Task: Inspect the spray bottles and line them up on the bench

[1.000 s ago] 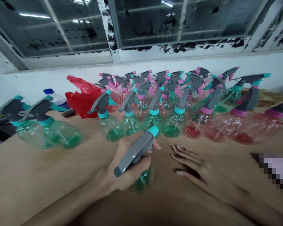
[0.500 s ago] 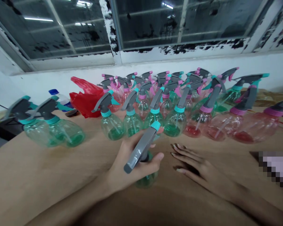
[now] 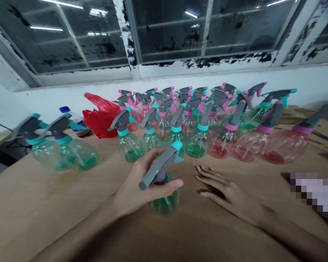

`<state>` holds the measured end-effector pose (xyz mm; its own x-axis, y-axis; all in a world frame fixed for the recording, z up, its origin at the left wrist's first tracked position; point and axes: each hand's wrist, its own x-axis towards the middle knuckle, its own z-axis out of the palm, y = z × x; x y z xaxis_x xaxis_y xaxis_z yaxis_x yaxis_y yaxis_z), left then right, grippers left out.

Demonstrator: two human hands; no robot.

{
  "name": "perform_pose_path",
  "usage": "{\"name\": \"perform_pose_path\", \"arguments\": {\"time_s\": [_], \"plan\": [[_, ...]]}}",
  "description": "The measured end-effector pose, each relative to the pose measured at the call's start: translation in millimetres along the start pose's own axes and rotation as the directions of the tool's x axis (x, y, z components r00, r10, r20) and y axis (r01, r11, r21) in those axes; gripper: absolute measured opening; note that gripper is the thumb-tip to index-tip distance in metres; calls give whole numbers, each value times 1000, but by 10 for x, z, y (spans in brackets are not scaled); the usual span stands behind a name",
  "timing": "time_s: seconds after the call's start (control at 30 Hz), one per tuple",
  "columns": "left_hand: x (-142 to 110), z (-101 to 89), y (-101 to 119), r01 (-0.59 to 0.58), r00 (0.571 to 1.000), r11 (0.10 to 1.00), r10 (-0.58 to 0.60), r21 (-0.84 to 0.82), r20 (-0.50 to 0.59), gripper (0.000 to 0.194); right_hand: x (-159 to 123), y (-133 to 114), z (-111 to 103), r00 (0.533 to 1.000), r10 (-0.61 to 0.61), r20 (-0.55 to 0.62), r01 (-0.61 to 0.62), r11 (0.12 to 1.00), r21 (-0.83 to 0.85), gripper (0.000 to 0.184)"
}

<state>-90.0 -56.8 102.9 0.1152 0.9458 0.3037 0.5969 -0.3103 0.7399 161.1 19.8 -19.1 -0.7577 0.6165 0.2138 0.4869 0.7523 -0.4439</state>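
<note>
Now the left hand [image 3: 138,182] has uncovered the trigger [image 3: 178,159].

We see 1 translucent green spray bottle [image 3: 166,200], roughly upright at the near part of the tan tabletop [image 3: 19,213], green liquid visible inside, its grey spray head fitted, with the turquoise nozzle tip directed away from us.
</note>
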Motion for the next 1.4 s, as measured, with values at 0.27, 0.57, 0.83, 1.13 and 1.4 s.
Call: {"name": "perform_pose_path", "arguments": {"time_s": [0.27,0.57,0.83,1.13,1.4], "plan": [[-191,21,-64,-42,995,992,31,120,94,48,0,2,2,1000,1,10,-1,1000,2,46],[-383,-106,-79,8,1000,983,-9,186,3,27,54,-36,-48,1000,9,18,-8,1000,-26,43],[-688,-565,-390,215,961,924,-144,316,-235,33,432,-468,-325,997,-75,-15,70,973,-220,37],[-586,-1120,-1052,357,855,890,-189,284,-483,45,1423,-1428,-860,888,-369,-273,282,908,-310,33],[-376,-1245,-1222,323,879,899,-170,295,-445,44,2542,-1534,-879,898,-436,49,427,842,-329,46]]}}
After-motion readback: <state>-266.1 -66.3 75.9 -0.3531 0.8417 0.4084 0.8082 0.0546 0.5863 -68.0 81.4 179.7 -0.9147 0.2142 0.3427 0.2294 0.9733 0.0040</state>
